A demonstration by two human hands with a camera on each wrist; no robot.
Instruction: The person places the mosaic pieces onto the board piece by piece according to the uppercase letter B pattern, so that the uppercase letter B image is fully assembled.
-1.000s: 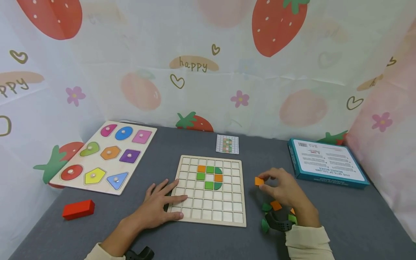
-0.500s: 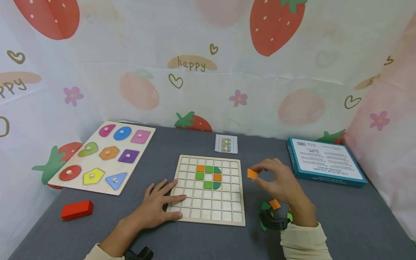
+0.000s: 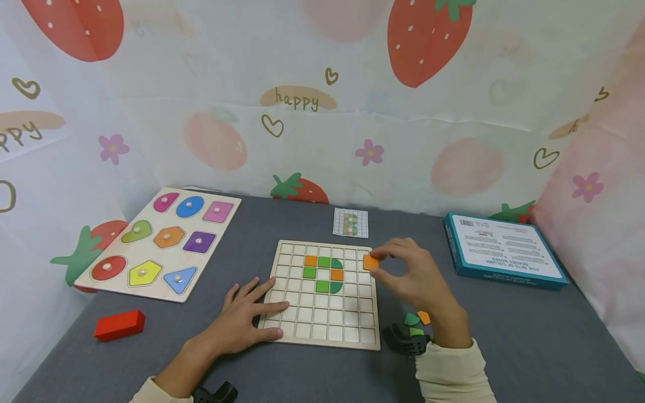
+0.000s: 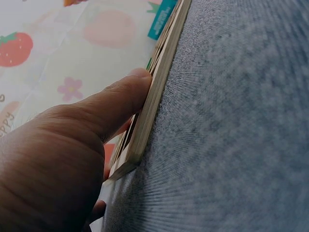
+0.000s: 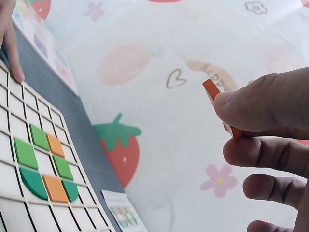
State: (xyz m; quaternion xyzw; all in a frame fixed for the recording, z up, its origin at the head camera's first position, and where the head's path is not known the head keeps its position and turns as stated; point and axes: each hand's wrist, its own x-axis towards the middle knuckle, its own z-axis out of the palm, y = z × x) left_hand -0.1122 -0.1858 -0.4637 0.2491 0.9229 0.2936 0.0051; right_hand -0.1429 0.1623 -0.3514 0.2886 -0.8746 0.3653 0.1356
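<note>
An orange square tile (image 3: 370,262) is pinched between the thumb and fingers of my right hand (image 3: 418,277), over the right edge of the wooden grid board (image 3: 312,334). In the right wrist view the orange tile (image 5: 212,91) appears edge-on, held up off the board. My left hand (image 3: 247,316) lies with spread fingers on the board's left edge; its thumb (image 4: 120,99) touches the rim in the left wrist view. Orange, light green and dark green tiles sit in the board's upper middle, around one bare cell (image 3: 323,275).
Loose green and orange pieces (image 3: 412,319) lie by the right wrist. A printed pattern card (image 3: 350,223) is behind the board. A shape puzzle (image 3: 166,246) and a red block (image 3: 119,326) are at left, a teal box (image 3: 504,252) at right.
My right hand has moved left with the orange tile, from beside the board to over its right edge. The left hand has stayed in place.
</note>
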